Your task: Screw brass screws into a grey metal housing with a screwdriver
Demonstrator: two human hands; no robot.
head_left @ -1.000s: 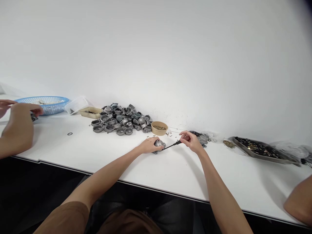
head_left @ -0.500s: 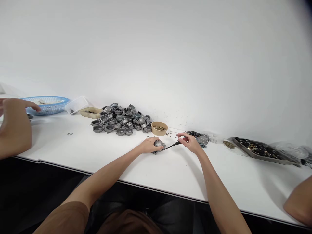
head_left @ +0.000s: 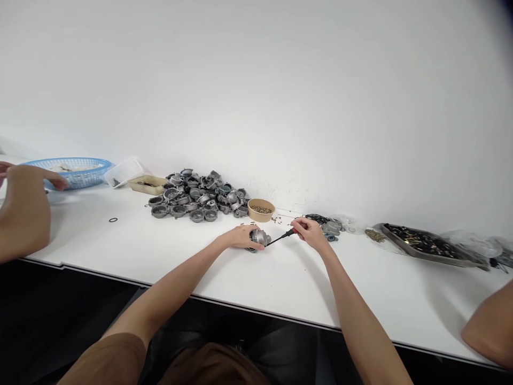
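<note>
Two grips: left hand (head_left: 241, 236) on grey housing (head_left: 262, 238); right hand (head_left: 308, 232) on screwdriver (head_left: 286, 234); brace firmly, turn with axial pressure.

One head-worn camera looks forward and down across the bench (head_left: 116, 248), the wearer's hands (head_left: 240, 236) just below centre, the wall (head_left: 256, 91) filling the upper half.
</note>
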